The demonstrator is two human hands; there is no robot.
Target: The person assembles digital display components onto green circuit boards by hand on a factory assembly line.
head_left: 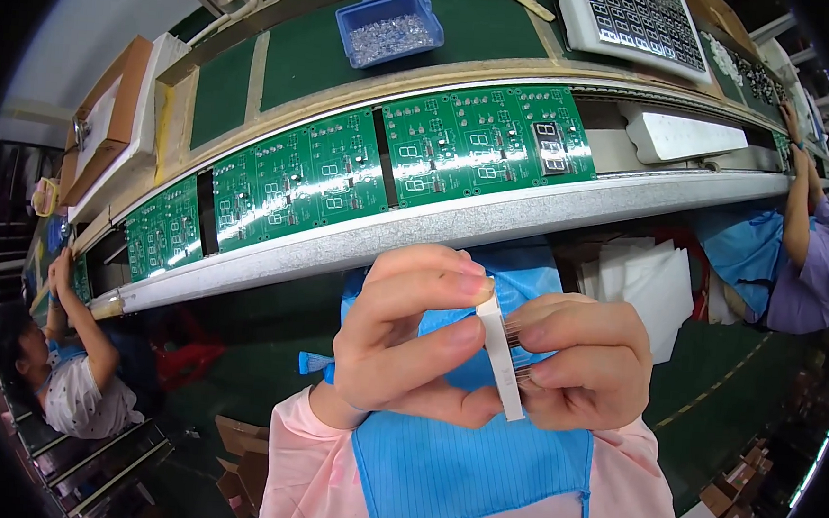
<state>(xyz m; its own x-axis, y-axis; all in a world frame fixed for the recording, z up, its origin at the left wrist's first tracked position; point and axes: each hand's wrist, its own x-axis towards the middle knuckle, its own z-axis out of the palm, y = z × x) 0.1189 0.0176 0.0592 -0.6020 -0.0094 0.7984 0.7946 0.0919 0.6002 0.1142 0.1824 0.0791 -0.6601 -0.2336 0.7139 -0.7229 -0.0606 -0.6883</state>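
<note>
Both my hands are raised close in front of me over a blue apron (458,471). My left hand (410,339) and my right hand (584,364) pinch one small white flat component (503,359) with thin metal pins on its right side. The left fingers grip its left face, the right fingers rest on the pins. Beyond the hands, green circuit boards (483,145) lie in a row on a long conveyor line. One black display part (549,146) sits on the board nearest the right.
A blue bin of small clear parts (391,28) stands on the far green shelf. A white tray of display parts (643,21) lies at top right, a white foam block (688,138) below it. One person (71,361) works at left, another (813,255) at right. Cardboard boxes (240,467) sit on the floor.
</note>
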